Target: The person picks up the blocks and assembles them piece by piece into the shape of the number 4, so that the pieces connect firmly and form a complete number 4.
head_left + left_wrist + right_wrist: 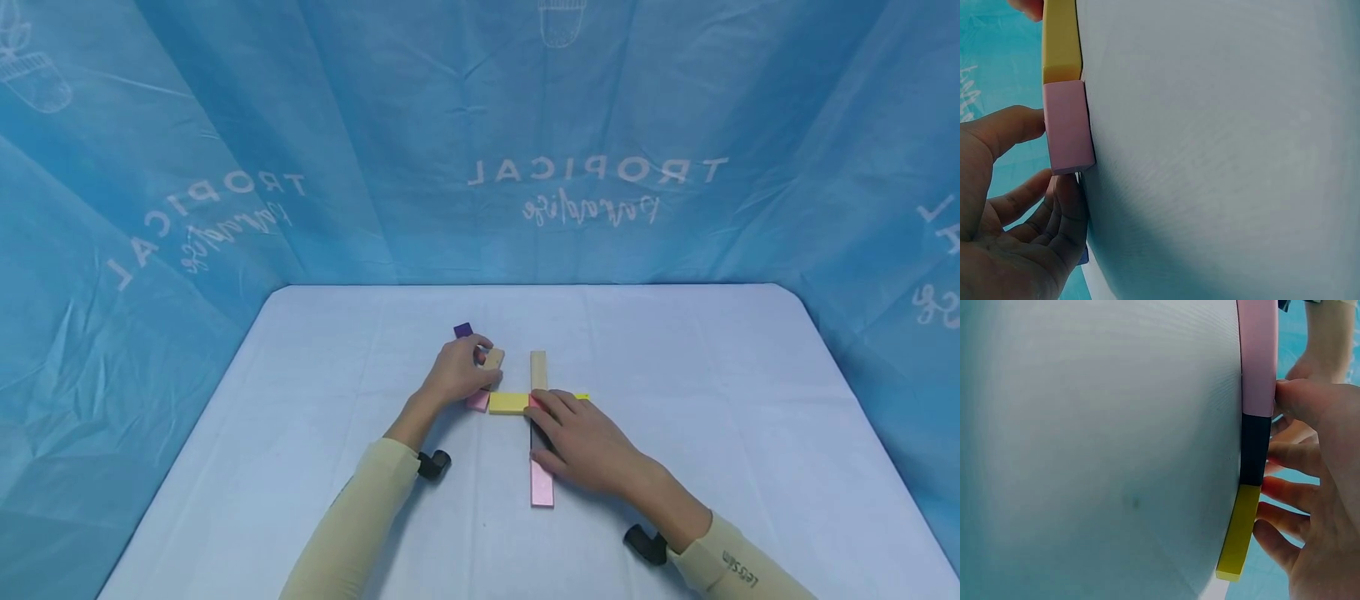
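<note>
My left hand (456,368) pinches a plain wooden block (492,360) between thumb and fingers. Just below it lies a pink block (477,402), end to end with a yellow block (510,403); a dark purple block (462,330) shows beyond the fingers. My right hand (588,442) rests its spread fingertips on a cross of blocks. This cross has a wooden block (538,371) at the far end, a mostly covered red piece (535,401) in the middle, then a black block (1255,450) and a pink block (542,487) nearest me. Another yellow block (1238,534) reaches right, partly under my fingers.
The blocks lie on a white-covered table (300,467) with rounded far corners. A blue printed curtain (465,225) hangs behind it and along both sides. Small black cameras (645,546) sit at both wrists.
</note>
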`<control>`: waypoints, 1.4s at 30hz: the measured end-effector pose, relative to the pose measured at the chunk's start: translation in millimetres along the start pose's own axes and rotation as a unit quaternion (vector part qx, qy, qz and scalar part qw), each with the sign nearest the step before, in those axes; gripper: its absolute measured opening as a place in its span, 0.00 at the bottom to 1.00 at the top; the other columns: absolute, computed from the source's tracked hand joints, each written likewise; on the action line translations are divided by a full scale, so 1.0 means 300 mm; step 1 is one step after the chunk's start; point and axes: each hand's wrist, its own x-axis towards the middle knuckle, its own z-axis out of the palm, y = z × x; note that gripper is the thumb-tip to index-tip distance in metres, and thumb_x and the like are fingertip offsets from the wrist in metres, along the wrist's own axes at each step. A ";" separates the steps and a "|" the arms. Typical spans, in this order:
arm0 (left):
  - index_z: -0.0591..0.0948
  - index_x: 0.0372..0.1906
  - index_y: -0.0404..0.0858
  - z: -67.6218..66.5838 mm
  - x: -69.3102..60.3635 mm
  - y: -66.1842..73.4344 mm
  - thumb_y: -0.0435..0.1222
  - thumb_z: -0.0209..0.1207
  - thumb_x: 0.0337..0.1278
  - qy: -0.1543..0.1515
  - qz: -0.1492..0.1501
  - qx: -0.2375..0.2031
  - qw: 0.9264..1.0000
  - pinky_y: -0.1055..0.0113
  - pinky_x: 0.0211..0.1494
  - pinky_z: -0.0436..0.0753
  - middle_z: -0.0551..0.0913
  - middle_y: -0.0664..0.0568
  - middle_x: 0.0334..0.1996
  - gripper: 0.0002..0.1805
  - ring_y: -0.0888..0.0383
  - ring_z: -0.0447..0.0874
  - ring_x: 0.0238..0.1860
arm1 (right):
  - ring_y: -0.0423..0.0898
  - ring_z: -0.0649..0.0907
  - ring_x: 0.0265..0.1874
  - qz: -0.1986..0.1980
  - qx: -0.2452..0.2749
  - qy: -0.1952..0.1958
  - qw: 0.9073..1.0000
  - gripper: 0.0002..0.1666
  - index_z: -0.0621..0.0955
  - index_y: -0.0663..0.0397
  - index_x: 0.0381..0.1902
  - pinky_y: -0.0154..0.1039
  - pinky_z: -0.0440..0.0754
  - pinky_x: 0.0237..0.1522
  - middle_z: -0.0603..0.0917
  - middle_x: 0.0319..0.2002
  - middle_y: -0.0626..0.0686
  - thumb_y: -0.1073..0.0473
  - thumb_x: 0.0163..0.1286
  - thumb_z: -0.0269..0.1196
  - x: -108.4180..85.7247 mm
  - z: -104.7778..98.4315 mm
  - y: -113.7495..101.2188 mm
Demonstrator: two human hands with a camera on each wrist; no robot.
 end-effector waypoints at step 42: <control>0.79 0.52 0.39 -0.099 0.085 -0.066 0.39 0.65 0.54 0.094 0.020 0.013 0.995 0.60 0.47 0.80 0.77 0.47 0.47 0.20 0.53 0.77 0.45 | 0.49 0.61 0.68 -0.004 0.008 0.003 1.000 0.38 0.68 0.43 0.70 0.51 0.65 0.63 0.62 0.71 0.50 0.35 0.66 0.56 -0.001 0.006 0.001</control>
